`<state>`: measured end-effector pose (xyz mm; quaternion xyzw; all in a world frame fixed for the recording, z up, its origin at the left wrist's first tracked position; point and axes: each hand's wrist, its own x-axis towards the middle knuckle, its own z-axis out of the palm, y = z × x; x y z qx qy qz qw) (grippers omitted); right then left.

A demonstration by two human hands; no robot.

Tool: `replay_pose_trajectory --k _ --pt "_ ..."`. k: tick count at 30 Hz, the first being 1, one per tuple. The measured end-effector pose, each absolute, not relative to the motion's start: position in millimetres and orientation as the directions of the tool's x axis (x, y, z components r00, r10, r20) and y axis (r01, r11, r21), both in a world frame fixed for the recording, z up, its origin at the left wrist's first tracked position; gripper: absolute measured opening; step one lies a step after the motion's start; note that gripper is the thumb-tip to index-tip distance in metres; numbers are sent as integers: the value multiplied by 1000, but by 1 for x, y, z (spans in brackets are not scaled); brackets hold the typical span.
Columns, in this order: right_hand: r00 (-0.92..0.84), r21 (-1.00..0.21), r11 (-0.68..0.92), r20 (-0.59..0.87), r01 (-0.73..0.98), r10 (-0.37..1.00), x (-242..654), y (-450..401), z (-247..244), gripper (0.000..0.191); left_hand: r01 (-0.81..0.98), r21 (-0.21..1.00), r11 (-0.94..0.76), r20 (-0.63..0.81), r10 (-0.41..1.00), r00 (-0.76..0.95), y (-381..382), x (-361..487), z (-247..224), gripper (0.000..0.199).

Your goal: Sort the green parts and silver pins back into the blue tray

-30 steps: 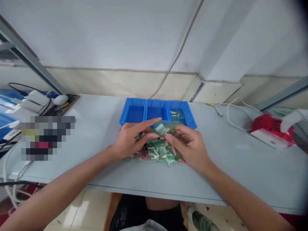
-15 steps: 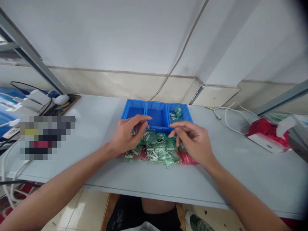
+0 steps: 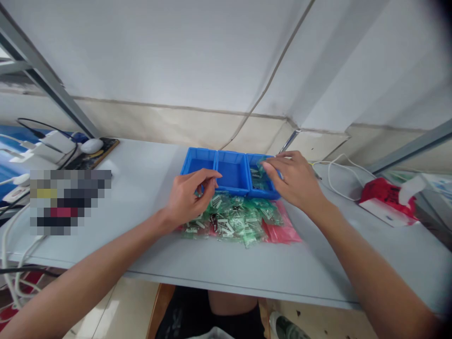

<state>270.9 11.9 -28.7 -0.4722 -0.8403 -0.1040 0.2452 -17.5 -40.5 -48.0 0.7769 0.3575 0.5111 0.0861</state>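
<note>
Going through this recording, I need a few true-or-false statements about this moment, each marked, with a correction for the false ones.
1. The right hand reaches into the right compartment of the blue tray. True.
2. The pile of small green packets lies behind the tray, towards the wall. False: it lies in front of the tray, nearer the person.
3. Pink bags lie at the right end of that pile. True.
4. The tissue box stands to the left of the tray. False: it stands to the right of the tray, near the table's right side.
</note>
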Motion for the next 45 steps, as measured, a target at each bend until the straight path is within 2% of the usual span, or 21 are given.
replay_pose_trajectory --k 3,6,8,10,12,14,16,20,22,24,26,28,30,31,34,36,37,39,41,43,45 --pt "-411 0 429 286 903 866 258 26 -36 56 484 450 -750 754 610 245 -40 -17 -51 17" --pt "-393 -59 410 192 910 899 252 27 -49 67 488 408 -772 774 576 264 -38 -17 -53 17" --pt "-423 -121 457 233 881 876 255 22 -52 68 484 402 -777 784 565 257 -37 -18 -52 17" --pt "-453 -164 538 373 827 810 257 14 -49 59 477 407 -779 790 562 244 -37 -19 -51 17" --pt "-503 -183 678 540 712 675 253 0 -42 43 476 415 -775 792 566 231 -36 -21 -49 16" --pt "-605 -182 845 624 503 495 240 -19 -36 31 493 428 -757 783 583 216 -36 -23 -48 16" --pt "-738 -135 917 555 376 384 222 -36 -36 29 516 448 -730 774 606 186 -36 -23 -46 16" --pt "-819 42 896 426 443 385 198 -55 -50 37 534 461 -709 767 621 163 -37 -22 -46 15" --pt "-797 47 885 458 463 393 198 -56 -56 36 538 457 -709 765 621 169 -38 -22 -46 14" --pt "-743 23 884 552 466 378 204 -54 -57 34 533 469 -704 762 628 159 -37 -23 -46 16" --pt "-608 -107 861 665 498 434 212 -53 -52 32 506 470 -723 774 613 157 -35 -23 -47 24" --pt "-383 -410 773 695 485 608 218 -52 -45 32 484 393 -782 812 542 216 -33 -24 -47 39" --pt "-181 -720 622 598 307 781 223 -50 -40 32 489 253 -834 825 450 341 -32 -23 -47 51" --pt "-129 -815 551 536 181 835 224 -49 -38 31 495 189 -848 812 418 408 -33 -23 -48 53" --pt "-154 -910 407 415 -81 897 226 -48 -39 22 466 96 -880 794 350 497 -36 -19 -49 50" --pt "-251 -935 337 354 -111 901 226 -49 -42 18 430 127 -894 828 334 450 -38 -17 -50 42" --pt "-288 -939 330 344 -97 894 226 -50 -43 20 411 203 -889 835 377 402 -39 -16 -50 36" --pt "-286 -911 411 399 -19 871 227 -52 -44 24 332 474 -815 779 564 272 -39 -15 -48 20" --pt "-213 -773 614 581 158 786 230 -51 -45 31 161 741 -652 629 758 176 -38 -16 -47 9" --pt "-231 -480 784 774 394 590 233 -48 -47 47 -1 869 -495 489 857 164 -37 -16 -45 11" --pt "-350 -187 820 836 540 421 235 -44 -48 49 -55 920 -389 390 889 238 -39 -15 -42 26"
